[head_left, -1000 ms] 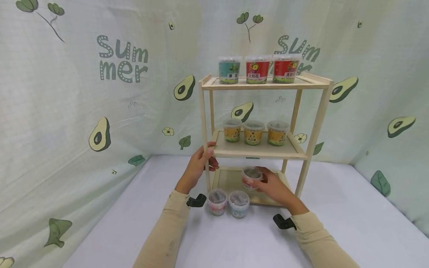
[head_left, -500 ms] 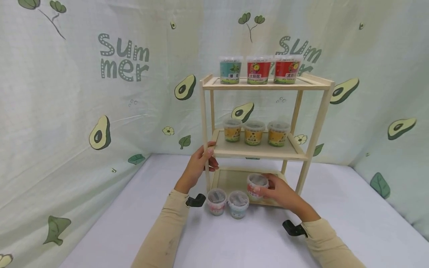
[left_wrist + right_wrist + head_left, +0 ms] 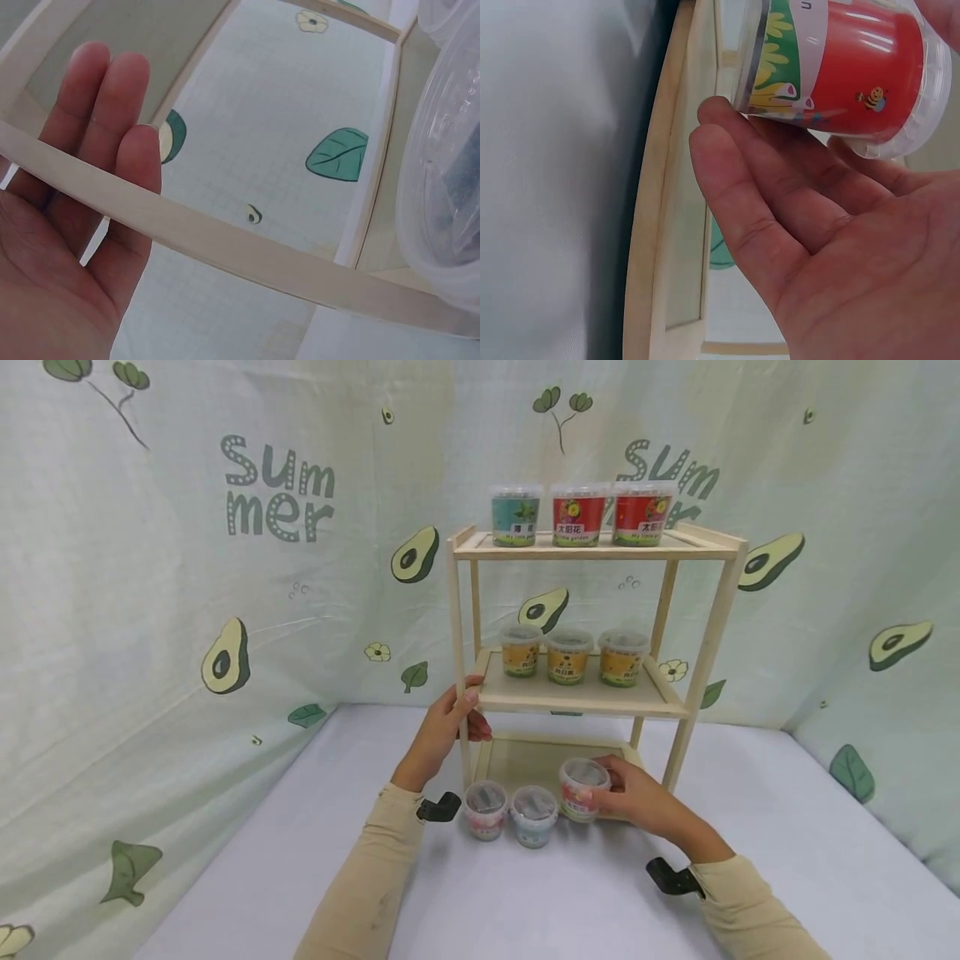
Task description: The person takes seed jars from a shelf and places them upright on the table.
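Observation:
My right hand (image 3: 633,793) holds a clear plastic tub with a red label (image 3: 583,797), thumb at its near side and fingers behind. In the head view the tub overlaps the front edge of the lowest shelf; the right wrist view shows its red label (image 3: 870,71) up close. My left hand (image 3: 444,727) grips the left front post (image 3: 458,635) of the wooden rack at middle-shelf height, several fingers (image 3: 120,97) passing behind the post. Side by side at the rack's lower left front are a pink-labelled tub (image 3: 486,827) and a pale-blue-labelled tub (image 3: 534,831).
The rack's top shelf (image 3: 697,545) bears a teal tub (image 3: 515,520) and two red tubs (image 3: 577,520). Three yellow tubs (image 3: 567,664) stand in a row on the middle shelf (image 3: 510,697). White cloth covers the table (image 3: 525,910); a printed curtain (image 3: 337,593) hangs behind.
My right hand has brought the red-labelled tub from over the lowest shelf toward the front and slightly right, lower in view. My left hand keeps its place on the post.

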`<state>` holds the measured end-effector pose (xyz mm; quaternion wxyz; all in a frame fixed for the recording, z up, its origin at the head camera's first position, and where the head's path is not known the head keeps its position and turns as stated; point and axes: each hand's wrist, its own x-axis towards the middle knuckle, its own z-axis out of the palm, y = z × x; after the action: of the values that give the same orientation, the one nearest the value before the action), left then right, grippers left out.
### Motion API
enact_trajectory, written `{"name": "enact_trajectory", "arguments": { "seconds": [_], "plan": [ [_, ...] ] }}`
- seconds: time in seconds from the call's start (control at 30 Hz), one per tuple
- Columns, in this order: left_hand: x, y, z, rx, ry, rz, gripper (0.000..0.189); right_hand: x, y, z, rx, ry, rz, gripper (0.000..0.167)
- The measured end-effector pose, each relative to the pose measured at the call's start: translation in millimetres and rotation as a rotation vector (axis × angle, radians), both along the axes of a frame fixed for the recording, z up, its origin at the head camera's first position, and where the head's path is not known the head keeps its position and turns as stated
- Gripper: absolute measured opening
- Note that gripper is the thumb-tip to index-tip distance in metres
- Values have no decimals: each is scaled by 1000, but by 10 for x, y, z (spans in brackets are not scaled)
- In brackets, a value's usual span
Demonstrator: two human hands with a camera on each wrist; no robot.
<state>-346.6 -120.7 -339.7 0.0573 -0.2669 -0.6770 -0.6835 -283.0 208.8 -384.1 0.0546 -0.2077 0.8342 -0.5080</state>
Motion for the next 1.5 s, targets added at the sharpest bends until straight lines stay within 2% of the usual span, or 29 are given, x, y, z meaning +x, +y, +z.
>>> {"name": "enact_trajectory", "arguments": {
  "seconds": [0.47, 0.73, 0.83, 1.03, 1.07, 1.17, 1.37, 1.5],
  "plan": [
    [26, 26, 35, -4, -11, 34, 46, 33, 73, 12, 60, -75, 63, 67],
    [57, 35, 35, 4, -31, 48, 47, 36, 93, -8, 71, -118, 141, 65],
    [95, 32, 76, -5, -43, 36, 47, 27, 108, -27, 93, -111, 156, 66],
    [81, 45, 106, -2, -52, 12, 46, 20, 151, -39, 110, -95, 186, 66],
    [49, 45, 77, 0, -48, 13, 46, 22, 152, -37, 107, -98, 192, 66],
    [57, 46, 75, -1, -53, 9, 45, 29, 153, -44, 110, -107, 193, 67],
    [45, 41, 80, -14, -48, 4, 45, 13, 155, -32, 172, -22, 181, 65],
    [40, 36, 96, -21, -60, -1, 46, 10, 140, -4, 216, -3, 171, 66]
  ]
}}
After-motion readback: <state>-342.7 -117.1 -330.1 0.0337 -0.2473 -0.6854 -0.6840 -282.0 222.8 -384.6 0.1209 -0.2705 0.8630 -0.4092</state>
